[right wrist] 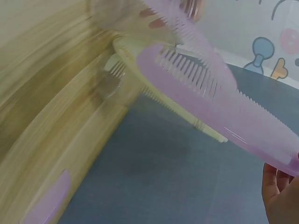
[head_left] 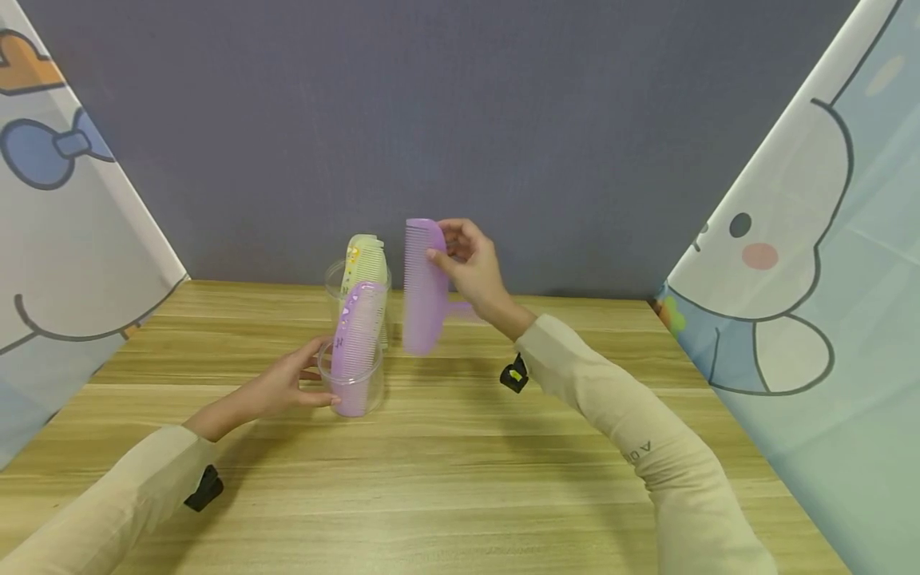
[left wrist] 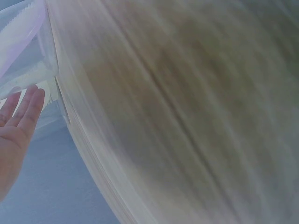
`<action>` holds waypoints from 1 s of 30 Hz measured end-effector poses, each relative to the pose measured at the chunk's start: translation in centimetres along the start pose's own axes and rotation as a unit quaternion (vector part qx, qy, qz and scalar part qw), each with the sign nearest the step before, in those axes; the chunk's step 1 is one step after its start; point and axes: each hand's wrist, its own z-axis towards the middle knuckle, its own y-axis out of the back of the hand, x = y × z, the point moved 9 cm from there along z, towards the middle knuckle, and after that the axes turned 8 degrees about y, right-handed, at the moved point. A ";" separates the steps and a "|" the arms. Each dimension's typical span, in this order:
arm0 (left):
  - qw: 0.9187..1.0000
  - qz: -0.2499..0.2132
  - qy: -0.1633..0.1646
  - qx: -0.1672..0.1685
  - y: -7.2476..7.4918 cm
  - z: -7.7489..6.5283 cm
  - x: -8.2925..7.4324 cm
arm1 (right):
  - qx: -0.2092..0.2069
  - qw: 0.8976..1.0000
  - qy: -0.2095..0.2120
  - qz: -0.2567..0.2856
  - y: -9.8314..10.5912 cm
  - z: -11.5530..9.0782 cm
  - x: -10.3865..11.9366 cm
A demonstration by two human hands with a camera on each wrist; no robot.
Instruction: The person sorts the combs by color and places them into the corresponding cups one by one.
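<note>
In the head view my left hand (head_left: 287, 382) holds a clear plastic cup (head_left: 377, 393) at its left side, thumb at the front. A purple comb (head_left: 359, 323) with a decorated spine stands tilted in that cup. Behind it a second clear cup (head_left: 334, 281) holds pale yellow combs (head_left: 370, 260); their exact number is hidden. To the right, my right hand (head_left: 474, 267) pinches another purple comb (head_left: 424, 295) by its upper end, upright above the table, its lower end blurred. The right wrist view shows this held comb (right wrist: 252, 126) overlapping the cups' combs.
Partly behind my right wrist, one more purple comb (head_left: 461, 309) lies on the wooden table (head_left: 446, 479). A dark grey panel (head_left: 460, 128) rises at the table's back edge. Cartoon-printed sheets (head_left: 805, 335) stand along both sides.
</note>
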 end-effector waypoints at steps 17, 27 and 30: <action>1.000 -0.004 -0.010 -0.001 0.0 0.1 -0.2 | -0.055 0.997 -0.014 0.054 -2.3 0.4 0.8; 1.000 -0.002 -0.011 -0.001 0.0 0.0 -0.2 | -0.040 0.997 -0.006 0.065 -4.7 -0.5 0.3; 1.000 -0.002 -0.008 0.000 0.0 0.0 -0.2 | -0.029 0.997 -0.010 0.066 -5.5 -1.0 -0.1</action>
